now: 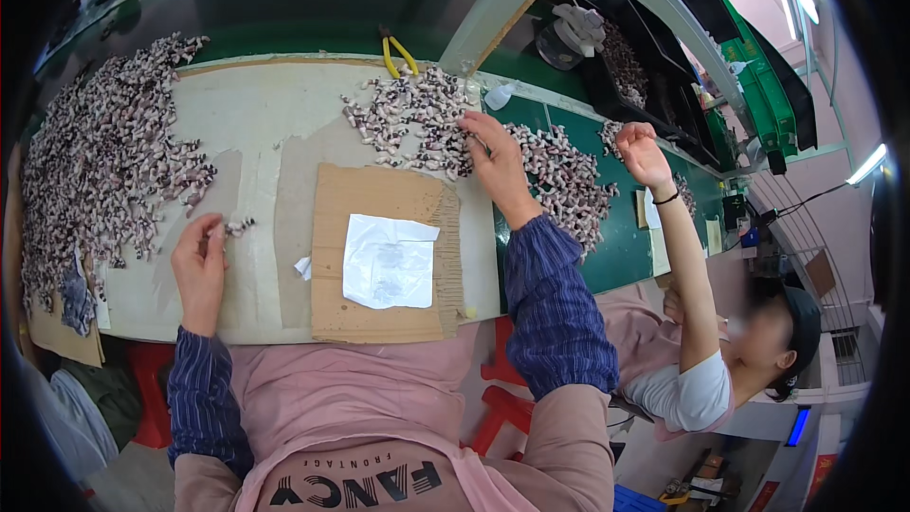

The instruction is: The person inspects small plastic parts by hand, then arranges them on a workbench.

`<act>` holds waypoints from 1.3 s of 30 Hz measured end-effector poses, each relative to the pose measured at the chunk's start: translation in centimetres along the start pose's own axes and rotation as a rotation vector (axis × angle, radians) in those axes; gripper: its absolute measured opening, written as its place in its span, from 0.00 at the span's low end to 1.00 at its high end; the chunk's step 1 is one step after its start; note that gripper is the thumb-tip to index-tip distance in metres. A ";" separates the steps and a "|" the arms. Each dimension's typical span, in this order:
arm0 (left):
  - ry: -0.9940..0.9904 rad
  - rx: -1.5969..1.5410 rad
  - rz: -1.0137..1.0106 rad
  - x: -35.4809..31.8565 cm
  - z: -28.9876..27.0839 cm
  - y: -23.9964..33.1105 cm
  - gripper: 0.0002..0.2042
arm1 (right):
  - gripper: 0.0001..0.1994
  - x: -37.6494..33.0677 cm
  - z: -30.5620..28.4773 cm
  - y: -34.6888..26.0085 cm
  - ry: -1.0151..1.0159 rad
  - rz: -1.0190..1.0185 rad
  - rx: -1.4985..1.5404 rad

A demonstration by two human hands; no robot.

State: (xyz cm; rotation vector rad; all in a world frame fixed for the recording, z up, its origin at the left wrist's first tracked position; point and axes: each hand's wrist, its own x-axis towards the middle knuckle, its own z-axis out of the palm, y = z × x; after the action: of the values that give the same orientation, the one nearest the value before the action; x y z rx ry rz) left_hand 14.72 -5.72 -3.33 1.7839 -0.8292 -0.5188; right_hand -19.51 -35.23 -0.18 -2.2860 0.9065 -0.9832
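Flat cream worktop (270, 100) | larger left heap (104, 161) now faced by smaller right heap (408, 114) of knobbly white-and-dark pieces (417, 144); finished share unclear | left hand (201, 265) half-curled, right hand (500, 168) half-open at latter; grips cannot be told

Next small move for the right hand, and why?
I'd probably have the right hand pinch one small mottled piece from the centre pile: its fingertips are at that pile's right edge. The left hand is at a few loose pieces; I can't tell whether its grip is closed on them.
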 end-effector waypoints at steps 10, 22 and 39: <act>0.242 0.310 0.232 6.6 -1.5 -2.0 0.09 | 0.08 -1.3 1.8 -2.1 -0.102 -0.293 -0.401; 0.132 0.391 0.549 4.2 3.0 3.2 0.06 | 0.05 -8.5 -1.2 -5.4 0.096 0.161 -0.121; -0.286 0.550 0.676 13.1 16.9 7.6 0.07 | 0.06 -15.7 -0.3 -7.1 0.200 0.258 0.032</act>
State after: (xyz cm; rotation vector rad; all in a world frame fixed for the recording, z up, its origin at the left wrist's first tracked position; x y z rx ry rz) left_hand 9.61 -27.78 -1.62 1.7697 -1.8200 -0.0897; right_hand -25.22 -19.10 -2.33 -2.0065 1.2238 -1.1125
